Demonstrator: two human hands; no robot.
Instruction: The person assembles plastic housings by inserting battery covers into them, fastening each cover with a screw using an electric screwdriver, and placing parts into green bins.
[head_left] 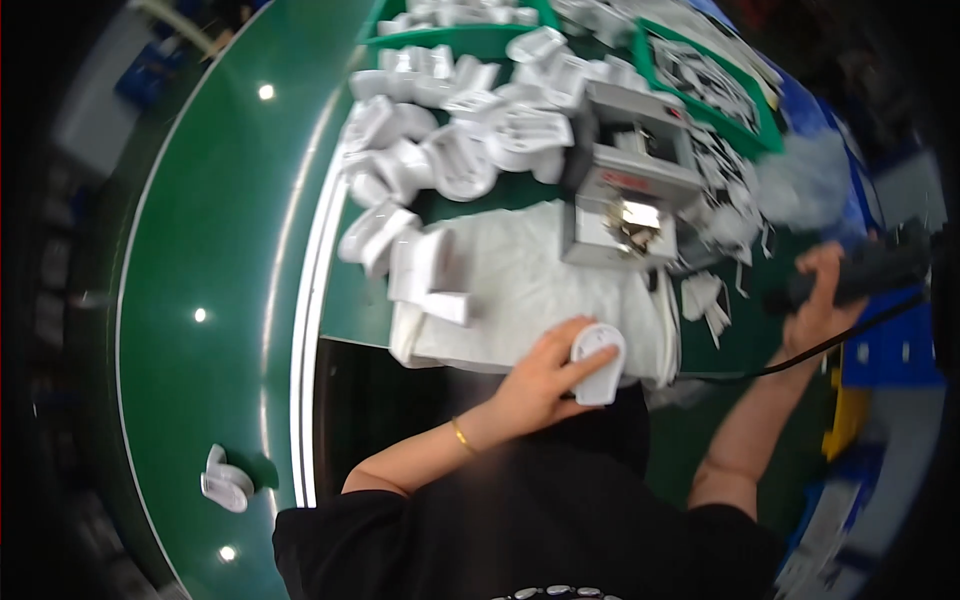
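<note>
Two hands of mine are busy: my left hand [548, 372] grips a white plastic piece [600, 362], rounded at its far end, with my thumb across its face, and a gold bracelet [460, 433] circles that wrist. My right hand [818, 318], well apart to the right, is closed around a dark tool [882, 270], too blurred for me to tell its kind; a black cord [800, 362] passes across that forearm. Just beyond my left hand a white cloth [530, 270] covers part of the green desk [355, 315]. Between my hands, a little farther out, lie some white scraps [704, 300]. Ahead of my left hand and slightly right stands a grey fixture [640, 182] with shiny metal inside; ahead and left spreads a heap of white pieces [460, 160]. Beyond my right hand sits a clear plastic bag [805, 185]. Farthest ahead are a left green tray [470, 43] of white pieces and a right green tray [765, 132] of thin strips [700, 75]
</note>
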